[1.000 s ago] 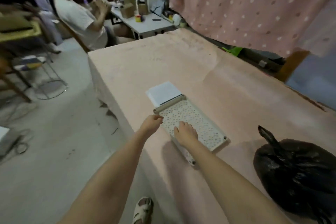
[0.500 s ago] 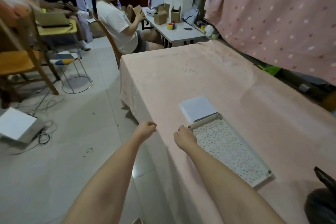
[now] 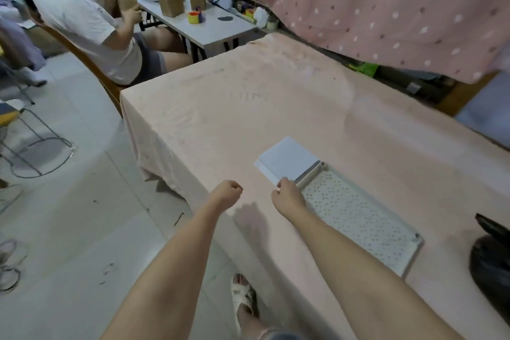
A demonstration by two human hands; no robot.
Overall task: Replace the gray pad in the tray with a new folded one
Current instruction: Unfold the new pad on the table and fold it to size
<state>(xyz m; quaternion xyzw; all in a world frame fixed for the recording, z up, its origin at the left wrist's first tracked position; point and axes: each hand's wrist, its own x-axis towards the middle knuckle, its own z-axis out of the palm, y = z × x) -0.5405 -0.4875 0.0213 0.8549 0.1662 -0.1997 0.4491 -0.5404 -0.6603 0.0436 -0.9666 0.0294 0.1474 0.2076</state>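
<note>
Right hand [image 3: 288, 196] now reaching the folded pad's [image 3: 288, 160] near corner, seemingly pinching it to lift | pad lying beyond the tray's [image 3: 408, 259] far end | left hand [image 3: 227, 193] hanging fisted, holding nothing

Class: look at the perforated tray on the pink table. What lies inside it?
Inside the tray only its perforated white grid shows. Whether a pad lies beneath the grid is hidden.

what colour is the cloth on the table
Pale pink cloth, plain, seen in the head view.
</note>
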